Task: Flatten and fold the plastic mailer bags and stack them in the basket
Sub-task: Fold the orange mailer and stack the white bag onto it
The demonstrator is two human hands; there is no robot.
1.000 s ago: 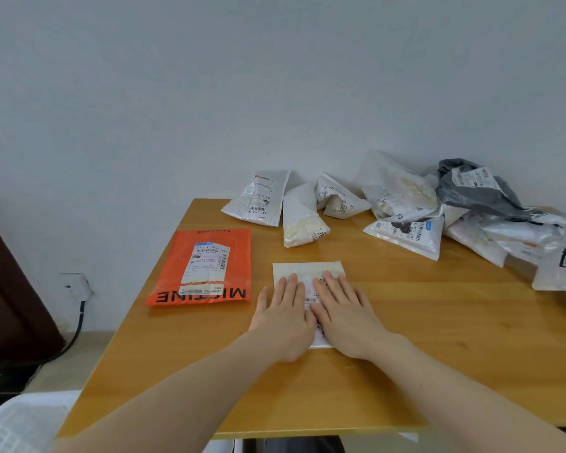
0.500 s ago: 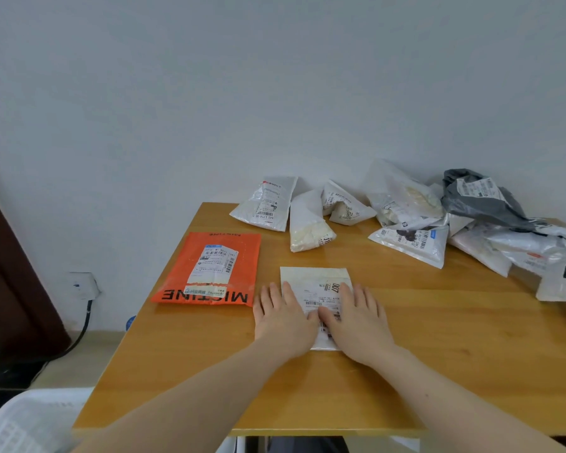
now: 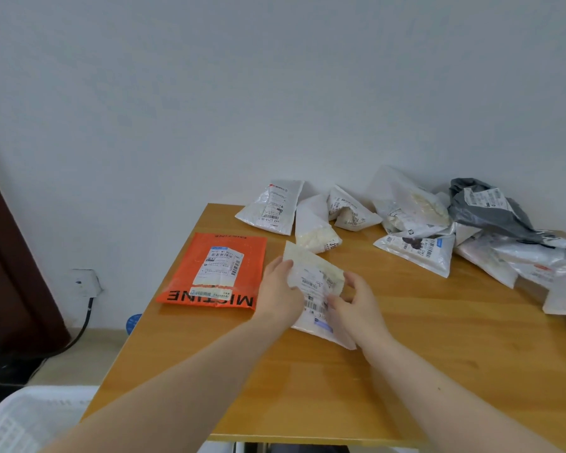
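A small white mailer bag (image 3: 311,275) with a printed label is lifted off the wooden table (image 3: 422,354) at a tilt. My left hand (image 3: 280,291) grips its left edge, thumb on top. My right hand (image 3: 356,305) pinches its right side lower down, fingers curled over the label. A flat orange mailer (image 3: 214,271) lies on the table to the left. Several crumpled white mailers (image 3: 415,246) and a grey one (image 3: 484,207) are heaped along the back and right. The white basket (image 3: 30,416) sits on the floor at the lower left.
A white wall stands behind the table. A wall socket with a black cable (image 3: 84,282) is low on the left, beside a dark wooden door frame (image 3: 10,256). The table's near edge runs across the bottom.
Both hands were pressing flat on the white mailer on the table. Now they grip its sides and have raised and tilted it off the surface.
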